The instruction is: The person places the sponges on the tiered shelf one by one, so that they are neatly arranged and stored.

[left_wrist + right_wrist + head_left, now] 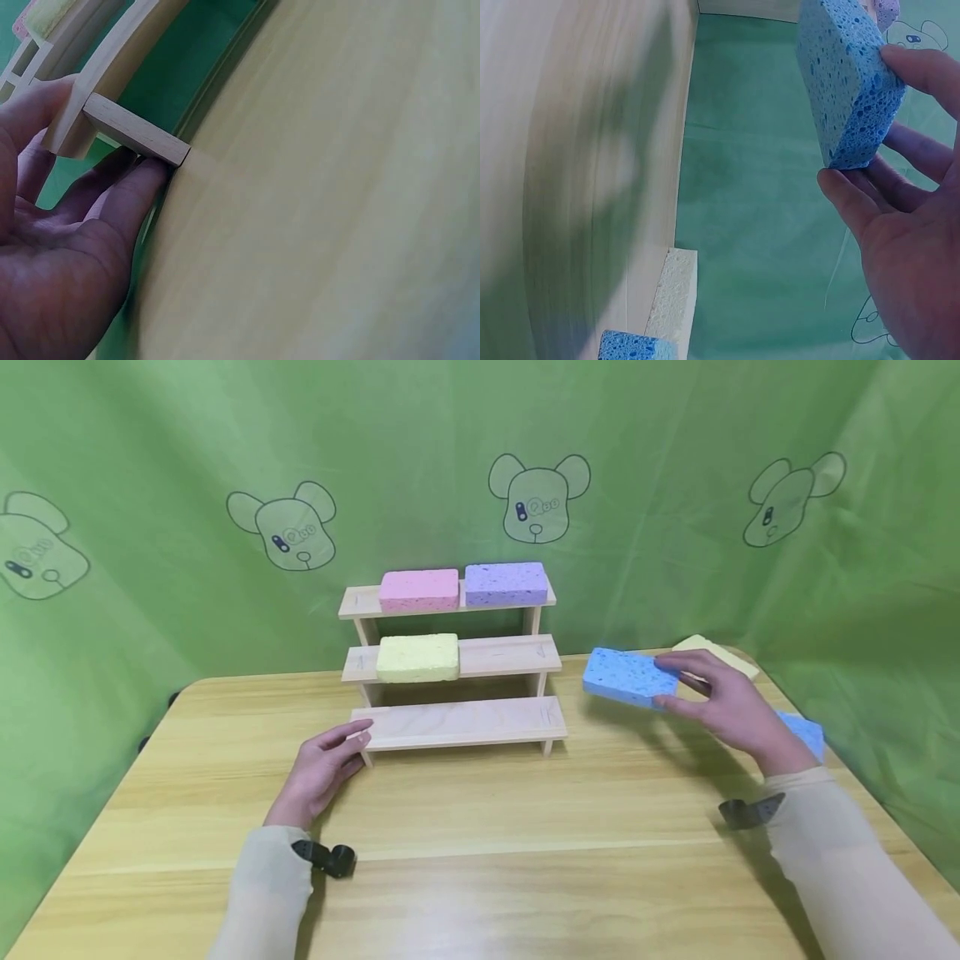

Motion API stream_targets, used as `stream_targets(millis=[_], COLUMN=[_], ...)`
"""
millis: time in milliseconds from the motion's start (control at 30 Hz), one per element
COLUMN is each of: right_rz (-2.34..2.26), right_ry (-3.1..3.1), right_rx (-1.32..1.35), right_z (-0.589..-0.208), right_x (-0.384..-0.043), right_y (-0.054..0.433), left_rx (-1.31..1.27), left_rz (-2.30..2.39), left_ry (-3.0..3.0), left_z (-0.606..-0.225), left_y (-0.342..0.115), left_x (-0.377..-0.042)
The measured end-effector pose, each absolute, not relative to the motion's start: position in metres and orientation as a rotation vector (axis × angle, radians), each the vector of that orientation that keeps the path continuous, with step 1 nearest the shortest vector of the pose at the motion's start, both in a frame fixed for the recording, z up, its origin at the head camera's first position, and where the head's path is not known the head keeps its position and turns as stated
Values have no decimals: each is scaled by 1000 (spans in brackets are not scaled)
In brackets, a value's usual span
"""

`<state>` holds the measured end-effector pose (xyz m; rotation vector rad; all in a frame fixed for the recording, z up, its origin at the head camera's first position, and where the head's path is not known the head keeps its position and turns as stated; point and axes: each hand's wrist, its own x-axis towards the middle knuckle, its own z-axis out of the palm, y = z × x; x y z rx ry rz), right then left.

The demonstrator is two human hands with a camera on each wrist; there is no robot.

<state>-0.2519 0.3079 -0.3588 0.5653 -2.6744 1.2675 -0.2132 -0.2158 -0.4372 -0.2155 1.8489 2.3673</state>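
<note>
In the head view my right hand (pixel 723 706) holds a blue sponge (pixel 628 677) by its right end, above the table and right of the stepped wooden shelf (pixel 457 724). The right wrist view shows the thumb and fingers pinching the same blue sponge (pixel 847 82) at its edges. My left hand (pixel 322 768) grips the left end of the shelf's lowest step. Seen from the left wrist, its fingers lie around the board's end and against the leg (pixel 139 131). On the top step sit a pink sponge (pixel 418 590) and a purple sponge (pixel 506 584); a yellow sponge (pixel 417 657) lies on the middle step's left.
Behind the right hand, a pale yellow sponge (pixel 720 656) lies at the table's back right. Another blue sponge (pixel 802 735) is partly hidden by the right wrist, near the right edge. A green curtain (pixel 420 460) with bear drawings hangs behind the wooden table (pixel 480 860).
</note>
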Motion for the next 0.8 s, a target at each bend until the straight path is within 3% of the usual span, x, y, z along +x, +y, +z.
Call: stream_targets(millis=[800], right_rz=[1494], right_ry=[-2503], right_rx=[725], right_z=[-341], right_x=[-241], right_y=[296], left_rx=[-218], left_rz=[2339], left_ry=[1871], left_z=[-437], left_y=[-217], left_x=[-214])
